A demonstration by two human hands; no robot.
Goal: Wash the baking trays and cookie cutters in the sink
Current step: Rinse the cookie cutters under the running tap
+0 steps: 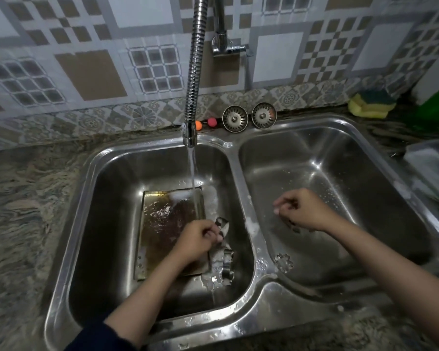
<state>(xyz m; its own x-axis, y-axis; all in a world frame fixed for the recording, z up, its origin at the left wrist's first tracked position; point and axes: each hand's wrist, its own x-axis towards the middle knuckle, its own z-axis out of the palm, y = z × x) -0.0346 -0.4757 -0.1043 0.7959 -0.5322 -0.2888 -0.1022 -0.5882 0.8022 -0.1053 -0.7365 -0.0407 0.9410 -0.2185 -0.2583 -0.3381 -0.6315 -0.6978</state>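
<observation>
A yellow sponge [370, 105] with a green scouring top lay on the speckled stone worktop [28, 198] at the back right corner. Two round metal strainers [249, 117] leaned side by side against the patterned wall tiles [86, 72], and just left of them sat an orange ball [198, 125] and a pink ball [212, 121]. A green container [436, 105] stood at the far right edge, with a clear plastic tub [431, 165] on the worktop in front of it.

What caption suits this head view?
Left hand lifts a cookie cutter over the baking tray under running water.
</observation>
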